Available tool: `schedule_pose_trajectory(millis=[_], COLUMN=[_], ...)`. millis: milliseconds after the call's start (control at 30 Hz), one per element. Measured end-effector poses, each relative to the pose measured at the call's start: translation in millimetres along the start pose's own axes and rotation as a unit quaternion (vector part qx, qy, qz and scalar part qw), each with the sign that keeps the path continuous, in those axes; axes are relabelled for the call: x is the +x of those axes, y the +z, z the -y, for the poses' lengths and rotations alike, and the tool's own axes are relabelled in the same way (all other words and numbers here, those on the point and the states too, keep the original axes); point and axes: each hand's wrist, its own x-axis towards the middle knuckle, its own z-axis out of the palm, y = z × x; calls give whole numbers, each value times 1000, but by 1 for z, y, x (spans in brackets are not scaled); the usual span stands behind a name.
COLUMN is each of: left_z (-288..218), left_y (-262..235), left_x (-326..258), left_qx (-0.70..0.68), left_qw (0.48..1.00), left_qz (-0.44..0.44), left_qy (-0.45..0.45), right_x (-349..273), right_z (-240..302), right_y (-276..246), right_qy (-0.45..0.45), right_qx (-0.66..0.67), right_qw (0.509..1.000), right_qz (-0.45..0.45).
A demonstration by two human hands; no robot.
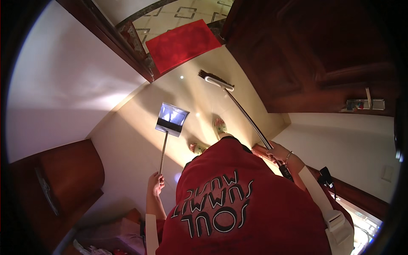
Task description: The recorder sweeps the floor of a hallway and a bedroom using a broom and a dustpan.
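Observation:
My left hand (156, 184) is closed round the upper end of a long-handled dustpan (171, 116). Its metallic-looking pan rests on or just above the tiled floor, ahead of my left foot; I cannot tell which. In my right hand (279, 153) is the handle of a broom (244, 111), gripped near its dark upper end. The handle slants away to a white head (219, 82) with dark bristles, which lies near the doorway, to the right of the dustpan and farther off. Broom and dustpan are apart.
A red doormat (182, 44) lies across the threshold. A dark wooden door (314, 55) with a metal handle stands at the right. A white wall (72, 80) and a wooden cabinet (72, 174) are on the left. My sandalled feet (219, 126) stand between the tools.

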Motion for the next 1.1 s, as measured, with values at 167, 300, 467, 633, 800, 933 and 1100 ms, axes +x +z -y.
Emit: schedule_pose_trajectory(millis=[167, 300, 467, 633, 800, 933, 1100], left_z=[-15, -35, -63, -97, -143, -191, -273], left_y=[-8, 6, 15, 43, 64, 87, 122], left_x=[30, 61, 81, 75, 93, 96, 92], left_qx=[39, 59, 66, 22, -45, -108, -165], left_qw=[999, 996, 996, 999, 994, 989, 978], left_qz=[-12, -21, 6, 19, 88, 96, 124], left_qy=[-18, -56, -57, -43, -37, -8, 21], right_x=[6, 25, -3, -25, 28, 44, 93], right_z=[11, 7, 20, 46, 76, 139, 189], right_y=[14, 42, 63, 55, 50, 21, -28], right_qy=[-44, -43, -46, -56, -144, -68, -97], right_qx=[-90, -178, -224, -145, -303, -304, -222], right_qw=[995, 983, 957, 979, 941, 947, 967], right_qz=[-31, 3, 178, 132, -53, -75, -72])
